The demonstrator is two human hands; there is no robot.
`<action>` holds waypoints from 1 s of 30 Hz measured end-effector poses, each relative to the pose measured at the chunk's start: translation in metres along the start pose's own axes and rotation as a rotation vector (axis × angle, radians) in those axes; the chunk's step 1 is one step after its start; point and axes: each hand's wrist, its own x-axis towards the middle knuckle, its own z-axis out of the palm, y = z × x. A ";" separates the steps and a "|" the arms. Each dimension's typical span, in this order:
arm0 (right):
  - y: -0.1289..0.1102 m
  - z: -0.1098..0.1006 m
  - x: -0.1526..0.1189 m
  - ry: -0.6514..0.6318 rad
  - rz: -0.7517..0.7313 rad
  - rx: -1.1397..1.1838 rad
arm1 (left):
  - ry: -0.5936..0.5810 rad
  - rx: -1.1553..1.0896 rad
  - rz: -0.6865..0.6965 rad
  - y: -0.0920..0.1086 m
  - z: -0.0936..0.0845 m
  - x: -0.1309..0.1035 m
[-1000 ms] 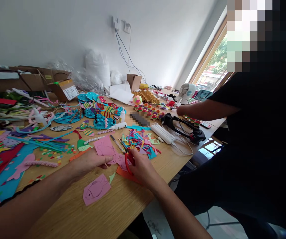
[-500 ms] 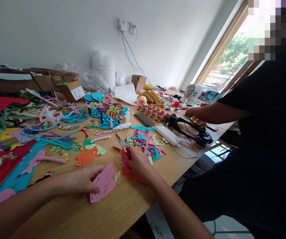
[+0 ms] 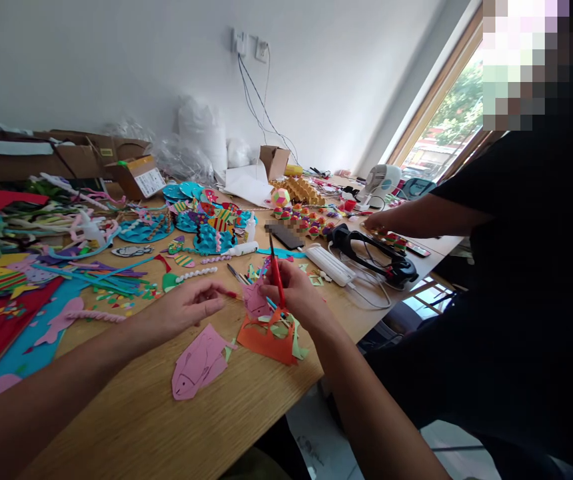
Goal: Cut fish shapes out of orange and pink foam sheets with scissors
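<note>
A pair of red-handled scissors [image 3: 277,275] is in my right hand [image 3: 296,297], blades pointing up and away. A pink paper piece with drawn lines [image 3: 255,301] is at that hand's fingertips; whether it is held or only touched I cannot tell. My left hand [image 3: 194,303] hovers over the table with nothing in it, fingers stretched towards the right hand. Below it lies a pink paper with a drawn fish outline [image 3: 199,370]. An orange paper offcut [image 3: 266,339] with green scraps rests under my right wrist.
Blue paper crafts [image 3: 214,237], a white glue bottle [image 3: 243,249] and a white power strip [image 3: 330,264] lie further back. Coloured strips [image 3: 121,277] spread on the left. A co-worker's arm [image 3: 426,217] reaches in from the right, near a black stand [image 3: 374,253].
My left hand has let go of the pink fish paper, which now lies on the table, and moved up and right. The scissors have swung more upright, with another pink piece beside them.
</note>
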 end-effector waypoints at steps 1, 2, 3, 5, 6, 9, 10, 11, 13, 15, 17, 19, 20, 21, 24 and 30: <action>-0.004 0.000 -0.001 -0.017 -0.008 0.138 | 0.001 -0.085 0.006 0.003 0.006 0.004; -0.009 0.002 -0.003 -0.037 -0.015 0.239 | 0.000 -0.148 0.018 0.006 0.012 0.007; -0.013 0.004 -0.004 -0.052 -0.021 0.292 | -0.002 -0.195 0.030 0.009 0.018 0.011; -0.022 0.008 -0.005 -0.068 -0.030 0.292 | -0.030 -0.247 0.053 0.015 0.027 0.016; -0.025 0.009 -0.005 -0.068 -0.040 0.279 | -0.030 -0.262 0.059 0.018 0.031 0.018; -0.029 0.010 -0.006 0.007 -0.064 0.272 | 0.031 -0.291 0.065 0.020 0.034 0.022; -0.028 0.008 -0.007 0.066 -0.064 0.286 | 0.070 -0.305 0.069 0.019 0.033 0.023; -0.027 0.007 -0.008 0.134 -0.060 0.306 | 0.113 -0.326 0.072 0.018 0.032 0.023; -0.023 0.006 -0.012 0.249 -0.039 0.351 | 0.204 -0.395 0.063 0.015 0.030 0.023; -0.018 0.009 -0.017 0.266 0.002 0.392 | 0.267 -0.477 0.041 0.013 0.029 0.023; -0.013 0.018 -0.022 0.194 0.050 0.431 | 0.300 -0.529 0.029 0.012 0.032 0.023; -0.009 0.028 -0.024 0.134 0.075 0.475 | 0.294 -0.546 0.036 0.010 0.035 0.022; -0.008 0.033 -0.023 0.119 0.085 0.491 | 0.281 -0.544 0.043 0.010 0.036 0.022; -0.007 0.037 -0.023 0.120 0.088 0.501 | 0.265 -0.538 0.052 0.009 0.037 0.022; -0.005 0.042 -0.019 0.166 0.074 0.521 | 0.224 -0.523 0.069 0.006 0.038 0.021; -0.003 0.039 -0.018 0.280 0.072 0.557 | 0.193 -0.551 0.027 0.001 0.036 0.022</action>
